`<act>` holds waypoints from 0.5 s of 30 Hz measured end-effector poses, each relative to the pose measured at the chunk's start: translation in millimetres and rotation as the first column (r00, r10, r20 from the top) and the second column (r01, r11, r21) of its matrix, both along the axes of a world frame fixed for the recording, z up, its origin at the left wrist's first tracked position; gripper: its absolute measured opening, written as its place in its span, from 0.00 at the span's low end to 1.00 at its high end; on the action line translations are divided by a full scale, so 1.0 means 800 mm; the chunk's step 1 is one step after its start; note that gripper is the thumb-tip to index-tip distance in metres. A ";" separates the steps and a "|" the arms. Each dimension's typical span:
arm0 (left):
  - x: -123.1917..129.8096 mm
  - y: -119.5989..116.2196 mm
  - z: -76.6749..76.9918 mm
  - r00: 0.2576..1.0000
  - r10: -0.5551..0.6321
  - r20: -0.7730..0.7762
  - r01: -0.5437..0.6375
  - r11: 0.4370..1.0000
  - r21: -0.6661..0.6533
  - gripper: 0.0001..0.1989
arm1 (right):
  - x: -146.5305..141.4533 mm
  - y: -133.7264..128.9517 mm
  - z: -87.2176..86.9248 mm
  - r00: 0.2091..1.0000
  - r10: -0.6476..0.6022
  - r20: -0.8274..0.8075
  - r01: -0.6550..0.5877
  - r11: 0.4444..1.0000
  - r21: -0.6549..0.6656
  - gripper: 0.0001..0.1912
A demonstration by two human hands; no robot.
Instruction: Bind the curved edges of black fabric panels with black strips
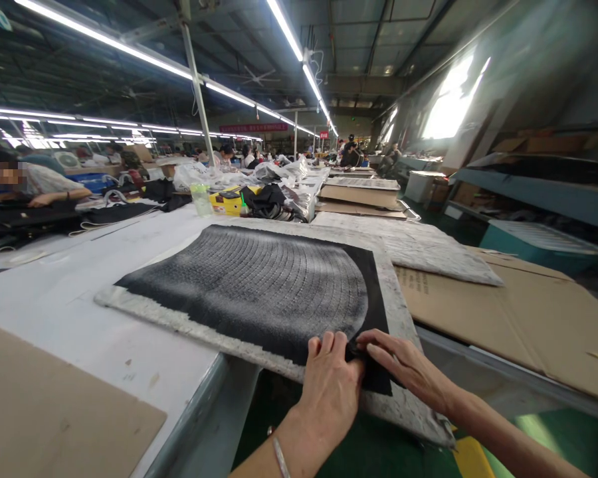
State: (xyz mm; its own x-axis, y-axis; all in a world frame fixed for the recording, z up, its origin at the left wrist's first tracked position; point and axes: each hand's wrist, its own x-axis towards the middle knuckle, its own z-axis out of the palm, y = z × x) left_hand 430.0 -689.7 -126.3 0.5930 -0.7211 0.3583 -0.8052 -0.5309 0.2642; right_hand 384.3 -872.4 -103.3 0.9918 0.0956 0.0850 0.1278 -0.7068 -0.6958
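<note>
A white counter (pixel 179 345) stands in a workshop lit by overhead light tubes (pixel 289 30). A mottled pale board (pixel 395 299) overhangs its near edge. The textured black sheet (pixel 274 279) lies on this board. The left hand (pixel 331 388), fingers curled, and the right hand (pixel 403 362), fingers bent, meet at the sheet's near right part; whether either pinches the material cannot be determined. Flattened cardboard (pixel 508 312) lies right of the board.

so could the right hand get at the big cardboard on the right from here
Probably yes: the cardboard lies just past the pad, with nothing seen standing between, though the right hand is busy at the black sheet.
</note>
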 end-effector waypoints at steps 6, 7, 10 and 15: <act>-0.001 0.010 -0.002 0.997 0.031 -0.069 -0.033 0.999 -0.028 0.10 | -0.022 0.001 -0.028 0.993 -0.060 0.103 0.076 0.984 -0.161 0.11; -0.002 0.013 -0.005 0.997 0.036 -0.067 -0.038 0.999 -0.029 0.09 | -0.018 -0.004 -0.027 0.993 -0.052 0.109 0.072 0.980 -0.187 0.12; -0.005 0.016 -0.015 0.998 0.046 -0.050 -0.047 0.999 -0.019 0.10 | 0.014 -0.048 0.012 0.969 -0.121 0.216 0.180 0.942 -0.282 0.17; -0.006 0.010 -0.020 0.999 0.053 0.000 -0.053 0.998 0.016 0.09 | 0.075 -0.195 0.185 0.684 -0.430 0.589 0.639 0.743 -0.200 0.24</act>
State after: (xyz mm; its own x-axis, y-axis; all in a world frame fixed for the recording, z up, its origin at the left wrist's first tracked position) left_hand 425.2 -681.7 -142.1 0.6308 -0.6941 0.3468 -0.7756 -0.5774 0.2551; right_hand 444.6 -1028.8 44.4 0.7096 -0.3117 0.6319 -0.1192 -0.9370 -0.3283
